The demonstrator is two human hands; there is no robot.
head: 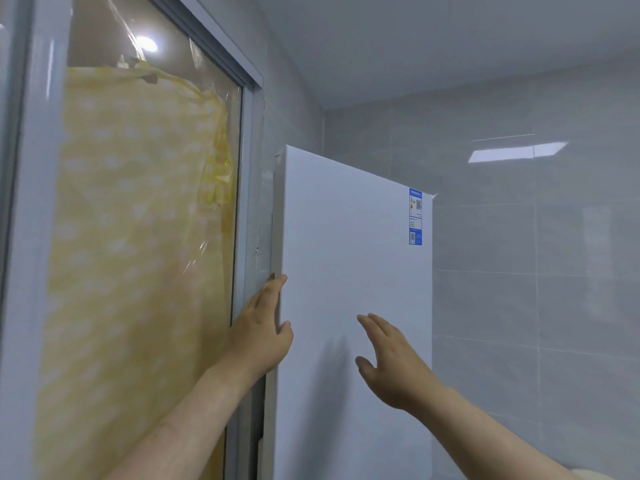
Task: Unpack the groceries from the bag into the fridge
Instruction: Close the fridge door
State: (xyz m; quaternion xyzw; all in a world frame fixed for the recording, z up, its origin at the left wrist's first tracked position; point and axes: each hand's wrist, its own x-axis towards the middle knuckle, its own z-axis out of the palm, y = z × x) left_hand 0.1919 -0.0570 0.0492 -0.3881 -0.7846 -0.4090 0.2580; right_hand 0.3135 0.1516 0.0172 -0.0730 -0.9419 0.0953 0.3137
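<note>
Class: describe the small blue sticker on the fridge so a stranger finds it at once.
Find the tall white fridge door by the grey tiled wall. Look at its upper right corner: the narrow blue-and-white printed sticker sits there. It is the only coloured mark on that plain door.

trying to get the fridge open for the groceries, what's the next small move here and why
Probably pull the left edge of the fridge door toward you with the left hand: it pinches that edge, thumb on the front face, and the door looks barely ajar at most. The right hand is open near the face, holding nothing.
</note>
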